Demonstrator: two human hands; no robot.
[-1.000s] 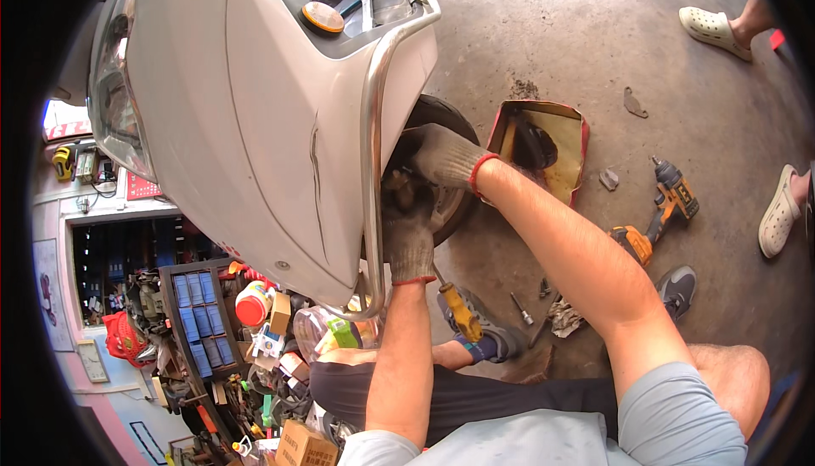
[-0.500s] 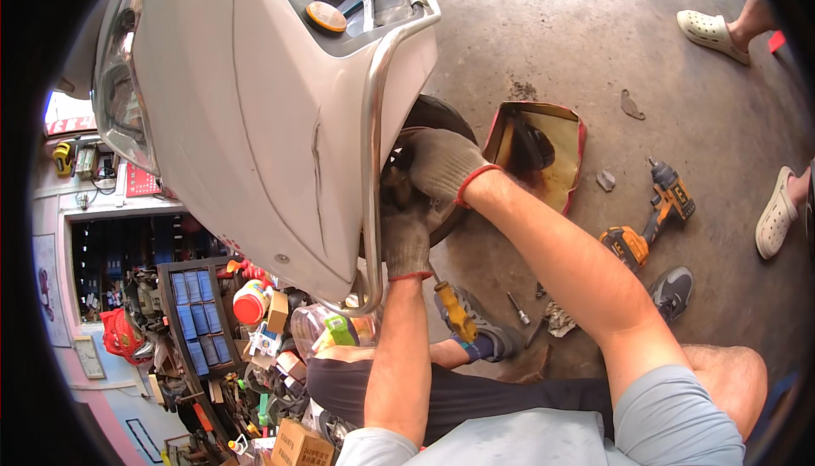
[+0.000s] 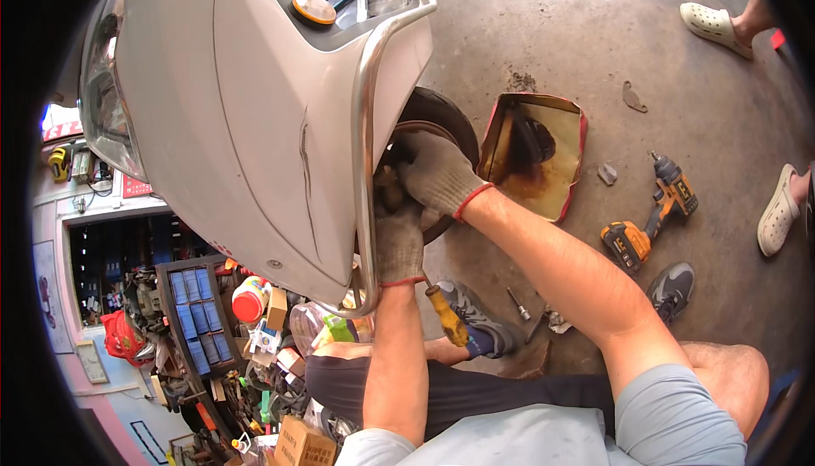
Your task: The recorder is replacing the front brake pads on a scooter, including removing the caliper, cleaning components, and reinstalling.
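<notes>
Both my hands wear grey knit gloves with red cuffs and reach into the wheel area beneath a white vehicle body [image 3: 255,101]. My right hand [image 3: 437,176] comes over the wheel's side, fingers bent around a part in the dark hub area. Below it, my left hand [image 3: 399,247] points upward, its fingers curled at the same spot. What they grip is too dark to make out. The black tyre [image 3: 463,126] curves behind my right hand. A screwdriver [image 3: 446,315] with a yellow handle hangs beside my left cuff; its shaft runs up behind the glove, and what supports it is hidden.
A chrome guard bar [image 3: 367,126] curves close to my hands. Right of the wheel lie an oil-stained cardboard tray [image 3: 564,186], an orange-black cordless impact driver [image 3: 671,186] and a socket tool [image 3: 518,305]. Cluttered shelves [image 3: 204,322] stand left. Another person's clogs [image 3: 713,26] are at far right.
The vehicle body sits farther left in the picture and more of the tyre shows. Both hands have shifted slightly left with it. The screwdriver handle has swung a little left.
</notes>
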